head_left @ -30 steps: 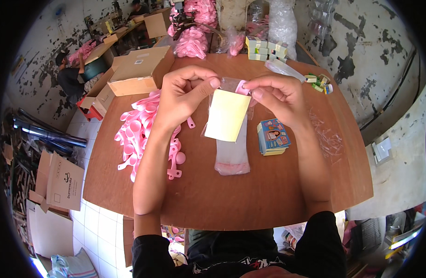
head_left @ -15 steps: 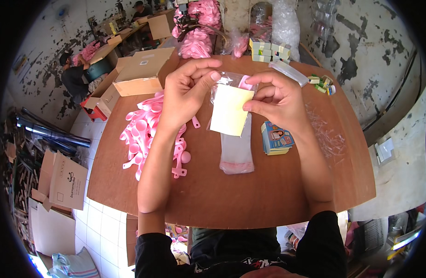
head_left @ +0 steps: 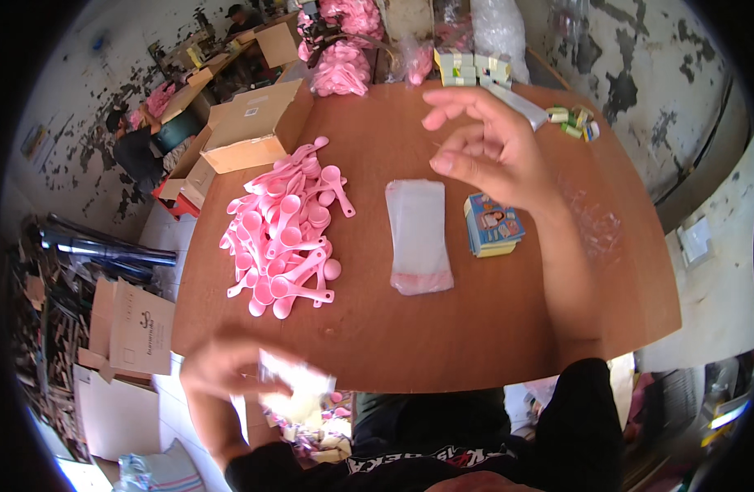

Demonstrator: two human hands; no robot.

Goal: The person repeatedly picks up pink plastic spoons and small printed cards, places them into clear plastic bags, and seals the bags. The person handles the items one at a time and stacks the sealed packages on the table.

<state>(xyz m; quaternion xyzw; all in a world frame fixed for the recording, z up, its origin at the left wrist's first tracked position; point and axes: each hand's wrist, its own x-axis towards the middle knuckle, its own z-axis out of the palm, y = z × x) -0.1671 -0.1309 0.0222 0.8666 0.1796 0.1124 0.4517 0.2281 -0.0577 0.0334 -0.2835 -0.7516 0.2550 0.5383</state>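
Observation:
My left hand (head_left: 223, 361), smeared by motion, is low at the table's front left edge. A clear plastic packet (head_left: 299, 379) with a pale card is between its fingers and thumb, over a container of similar packets and pink pieces (head_left: 321, 430). Raised over the table's right half, my right hand (head_left: 490, 152) has its fingers apart and bent, with nothing in them. Below and left of it lies a stack of clear plastic sleeves (head_left: 418, 234). A stack of blue printed cards (head_left: 493, 223) sits under its wrist. Pink measuring spoons (head_left: 282, 238) form a heap on the left.
A cardboard box (head_left: 258, 123) stands at the table's back left. Small white-and-green boxes (head_left: 473, 67) are stacked at the back, near bagged pink spoons (head_left: 341, 67). Clear plastic scraps (head_left: 594, 225) lie at the right. Another person (head_left: 139, 152) sits at the far left.
My left hand has come down and left from above the table with the packet, uncovering the spoon heap. My right hand has let go of the packet and opened, staying above the table.

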